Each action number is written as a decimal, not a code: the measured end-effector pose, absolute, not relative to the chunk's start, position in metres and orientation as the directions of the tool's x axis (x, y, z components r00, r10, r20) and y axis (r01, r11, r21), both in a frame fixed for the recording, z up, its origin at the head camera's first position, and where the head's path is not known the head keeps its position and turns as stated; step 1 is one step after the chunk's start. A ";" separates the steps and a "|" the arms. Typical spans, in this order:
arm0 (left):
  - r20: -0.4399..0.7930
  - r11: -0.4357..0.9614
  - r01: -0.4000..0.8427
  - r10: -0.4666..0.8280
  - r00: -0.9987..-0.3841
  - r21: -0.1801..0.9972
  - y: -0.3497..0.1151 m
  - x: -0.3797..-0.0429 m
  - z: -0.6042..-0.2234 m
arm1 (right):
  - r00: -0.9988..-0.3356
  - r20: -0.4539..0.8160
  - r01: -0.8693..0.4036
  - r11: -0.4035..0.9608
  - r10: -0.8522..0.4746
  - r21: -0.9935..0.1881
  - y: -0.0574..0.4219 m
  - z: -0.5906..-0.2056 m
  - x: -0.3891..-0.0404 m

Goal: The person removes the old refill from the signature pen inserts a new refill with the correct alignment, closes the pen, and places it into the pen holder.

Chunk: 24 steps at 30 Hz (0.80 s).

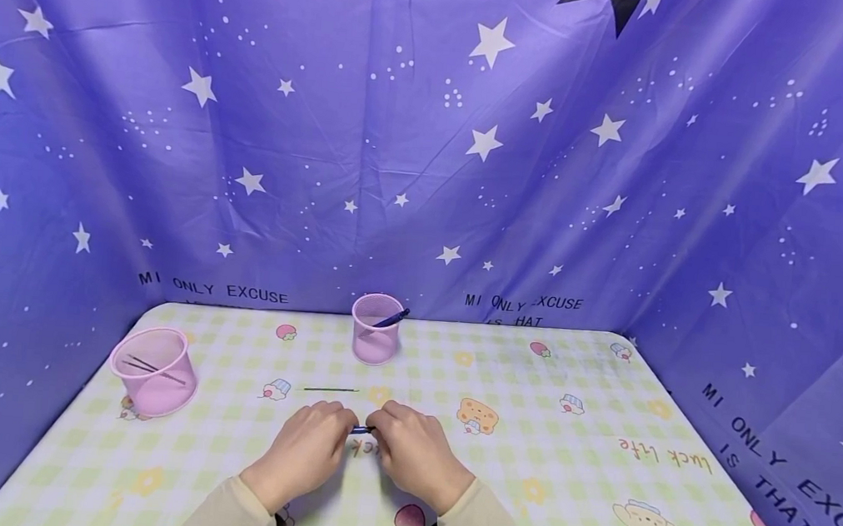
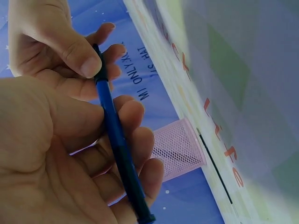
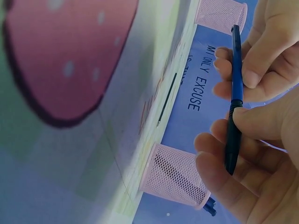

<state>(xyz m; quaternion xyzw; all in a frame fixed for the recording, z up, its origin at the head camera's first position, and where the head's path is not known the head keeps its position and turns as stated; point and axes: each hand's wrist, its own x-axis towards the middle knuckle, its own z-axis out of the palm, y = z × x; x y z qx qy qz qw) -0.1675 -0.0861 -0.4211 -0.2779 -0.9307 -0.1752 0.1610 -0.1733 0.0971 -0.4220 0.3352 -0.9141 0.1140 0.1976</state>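
Note:
Both hands hold one blue ballpoint pen point(image 2: 111, 116) above the middle of the table. My left hand point(image 1: 306, 447) pinches its blue barrel between thumb and fingers. On the dark grip section near the tip, the thumb and fingers of my right hand point(image 1: 419, 457) close. The pen's two parts appear joined in the right wrist view. Beyond the hands a thin dark pen refill point(image 1: 330, 389) lies flat on the tablecloth, touched by neither hand.
A pink mesh cup point(image 1: 375, 347) at the back holds a dark blue pen point(image 1: 391, 319). At the left, another pink mesh cup point(image 1: 162, 387) contains thin dark sticks, likely refills. The checked tablecloth point(image 1: 567, 493) reaches the purple star-printed curtain point(image 1: 429, 172).

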 end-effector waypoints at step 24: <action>0.454 0.769 0.587 0.441 -0.774 0.252 -0.087 -0.167 -0.423 | -0.696 0.441 -0.669 0.735 -0.568 -0.110 0.098 -0.425 -0.175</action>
